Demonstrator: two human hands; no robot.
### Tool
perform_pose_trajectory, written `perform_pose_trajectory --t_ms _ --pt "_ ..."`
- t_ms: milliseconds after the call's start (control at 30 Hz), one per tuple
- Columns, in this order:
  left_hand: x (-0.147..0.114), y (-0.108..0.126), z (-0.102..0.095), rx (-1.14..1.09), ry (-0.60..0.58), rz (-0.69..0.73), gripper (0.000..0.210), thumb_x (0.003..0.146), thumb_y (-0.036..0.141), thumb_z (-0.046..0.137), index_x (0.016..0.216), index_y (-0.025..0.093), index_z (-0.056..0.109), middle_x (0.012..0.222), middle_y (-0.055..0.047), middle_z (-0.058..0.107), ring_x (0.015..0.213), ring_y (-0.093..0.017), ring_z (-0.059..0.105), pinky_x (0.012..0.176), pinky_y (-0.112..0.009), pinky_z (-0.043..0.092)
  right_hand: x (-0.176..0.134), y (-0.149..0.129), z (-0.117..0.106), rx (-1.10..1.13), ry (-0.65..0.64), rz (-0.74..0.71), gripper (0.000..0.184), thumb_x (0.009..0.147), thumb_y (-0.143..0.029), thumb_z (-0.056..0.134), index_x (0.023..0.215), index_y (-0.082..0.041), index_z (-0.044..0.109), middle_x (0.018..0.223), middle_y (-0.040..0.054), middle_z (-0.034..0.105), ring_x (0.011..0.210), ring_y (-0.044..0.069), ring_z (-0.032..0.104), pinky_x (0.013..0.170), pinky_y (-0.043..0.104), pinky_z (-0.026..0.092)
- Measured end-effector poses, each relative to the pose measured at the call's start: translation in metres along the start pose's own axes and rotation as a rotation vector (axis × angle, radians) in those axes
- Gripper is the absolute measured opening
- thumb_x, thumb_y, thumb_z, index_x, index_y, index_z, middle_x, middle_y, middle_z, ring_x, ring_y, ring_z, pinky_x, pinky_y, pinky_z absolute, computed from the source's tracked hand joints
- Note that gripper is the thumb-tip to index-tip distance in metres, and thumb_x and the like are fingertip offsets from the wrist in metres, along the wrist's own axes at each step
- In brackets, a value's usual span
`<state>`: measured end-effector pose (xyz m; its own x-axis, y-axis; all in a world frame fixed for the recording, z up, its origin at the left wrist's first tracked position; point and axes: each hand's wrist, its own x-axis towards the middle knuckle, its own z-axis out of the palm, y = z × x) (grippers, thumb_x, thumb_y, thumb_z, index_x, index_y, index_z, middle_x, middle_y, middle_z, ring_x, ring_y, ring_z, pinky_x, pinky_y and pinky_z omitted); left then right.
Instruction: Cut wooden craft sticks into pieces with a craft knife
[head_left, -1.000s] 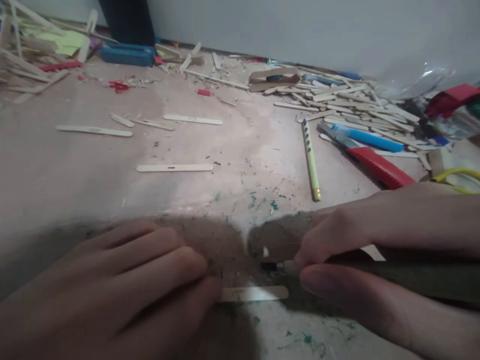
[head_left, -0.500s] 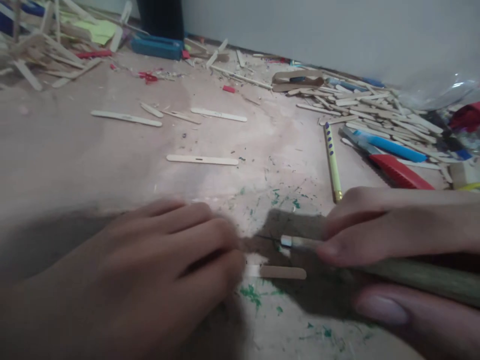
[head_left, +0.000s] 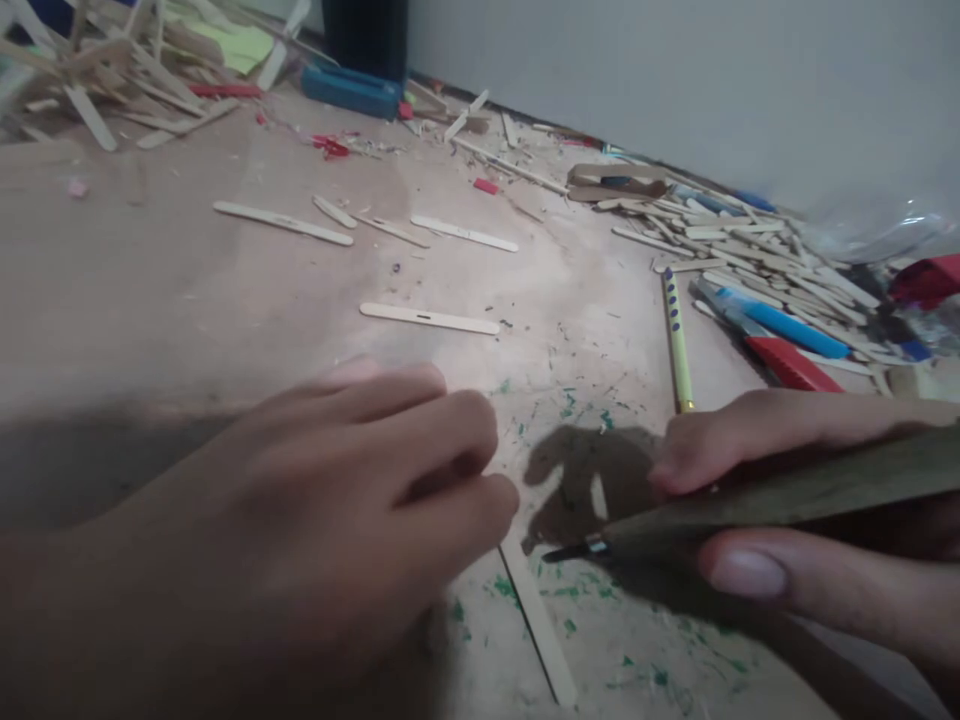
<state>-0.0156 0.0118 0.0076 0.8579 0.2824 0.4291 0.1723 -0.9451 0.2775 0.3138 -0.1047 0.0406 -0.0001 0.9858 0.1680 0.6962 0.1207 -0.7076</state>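
My left hand (head_left: 360,500) is closed, its fingertips pressed on the upper end of a popsicle stick (head_left: 538,625) that slants down towards the near edge of the view. The covered end of that stick is hidden by my fingers. In my right hand (head_left: 795,500) lies a wooden-handled craft knife (head_left: 720,500), held between thumb and fingers. Its short dark blade points left, a little to the right of the stick and apart from it. Farther back lies another popsicle stick (head_left: 429,319) with a small slot in its middle.
A yellow pencil (head_left: 679,345) and a red box cutter (head_left: 791,362) lie behind my right hand. Popsicle sticks are heaped (head_left: 765,245) at the right. A stick structure (head_left: 112,70) and a blue case (head_left: 352,92) stand at the back left. Green shavings dot the table (head_left: 300,310).
The stick under my left fingers has turned from lying crosswise to slanting towards me. My right hand has tilted the knife, and its tip is lower. The whole view has shifted slightly.
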Motion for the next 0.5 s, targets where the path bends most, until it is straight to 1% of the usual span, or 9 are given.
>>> perform_pose_trajectory --t_ms 67,133,167,233,300,367,433,500 --pt "-0.001 0.001 0.0 0.012 -0.007 0.012 0.036 0.13 0.011 0.053 0.11 0.027 0.079 0.113 0.0 0.083 0.097 -0.023 0.072 0.084 -0.046 0.054 -0.005 0.004 -0.007 0.006 0.012 0.026 0.039 0.093 -0.083 0.11 0.114 -0.051 0.099 0.094 -0.0014 0.094 0.074 0.031 0.093 0.056 0.03 0.076" --pt "-0.002 0.003 0.0 0.062 -0.017 0.026 0.036 0.135 0.022 0.052 0.114 0.027 0.081 0.118 0.0 0.087 0.101 -0.024 0.077 0.089 -0.049 0.056 -0.014 0.009 -0.013 0.015 0.013 0.067 0.048 0.084 -0.08 0.115 0.115 -0.046 0.101 0.089 0.0039 0.091 0.084 0.04 0.095 0.056 0.04 0.079" --pt "-0.002 0.003 0.0 0.088 -0.017 0.034 0.039 0.138 0.028 0.05 0.115 0.027 0.081 0.119 0.0 0.088 0.103 -0.024 0.079 0.09 -0.05 0.057 -0.02 0.011 -0.015 0.012 0.006 0.081 0.051 0.08 -0.078 0.117 0.115 -0.045 0.102 0.088 0.0051 0.09 0.09 0.044 0.096 0.058 0.043 0.08" --pt "-0.001 0.003 0.0 0.118 -0.028 0.047 0.044 0.142 0.036 0.046 0.117 0.027 0.082 0.121 0.001 0.088 0.105 -0.023 0.081 0.093 -0.05 0.058 -0.03 0.013 -0.016 0.013 0.008 0.09 0.051 0.077 -0.077 0.117 0.113 -0.045 0.101 0.087 0.0053 0.089 0.097 0.046 0.096 0.061 0.044 0.081" --pt "0.0 0.002 -0.002 0.107 -0.05 0.053 0.043 0.143 0.039 0.043 0.124 0.026 0.08 0.123 0.001 0.088 0.108 -0.022 0.082 0.098 -0.048 0.06 -0.038 0.014 -0.015 0.018 0.016 0.097 0.05 0.077 -0.077 0.117 0.112 -0.045 0.101 0.087 0.0054 0.089 0.1 0.046 0.097 0.062 0.045 0.081" --pt "0.0 0.0 -0.005 0.098 -0.063 0.074 0.036 0.143 0.043 0.046 0.135 0.024 0.076 0.131 0.001 0.089 0.115 -0.023 0.083 0.101 -0.048 0.062 -0.042 0.013 -0.012 0.02 0.031 0.105 0.048 0.078 -0.076 0.117 0.111 -0.045 0.102 0.089 0.0053 0.09 0.1 0.046 0.097 0.063 0.044 0.081" --pt "0.001 -0.002 -0.007 0.092 -0.061 0.088 0.032 0.142 0.046 0.052 0.151 0.023 0.072 0.143 -0.002 0.091 0.129 -0.025 0.085 0.106 -0.048 0.065 -0.039 0.009 -0.012 0.011 0.054 0.107 0.045 0.081 -0.076 0.116 0.112 -0.045 0.102 0.094 0.0053 0.092 0.099 0.045 0.097 0.064 0.044 0.081" --pt "0.0 -0.002 -0.006 0.106 -0.075 0.106 0.037 0.143 0.045 0.047 0.162 0.021 0.068 0.154 -0.007 0.091 0.142 -0.028 0.084 0.112 -0.05 0.066 -0.03 0.002 -0.013 -0.021 0.067 0.088 0.04 0.089 -0.079 0.112 0.109 -0.046 0.103 0.101 0.0046 0.095 0.095 0.042 0.097 0.068 0.044 0.083"
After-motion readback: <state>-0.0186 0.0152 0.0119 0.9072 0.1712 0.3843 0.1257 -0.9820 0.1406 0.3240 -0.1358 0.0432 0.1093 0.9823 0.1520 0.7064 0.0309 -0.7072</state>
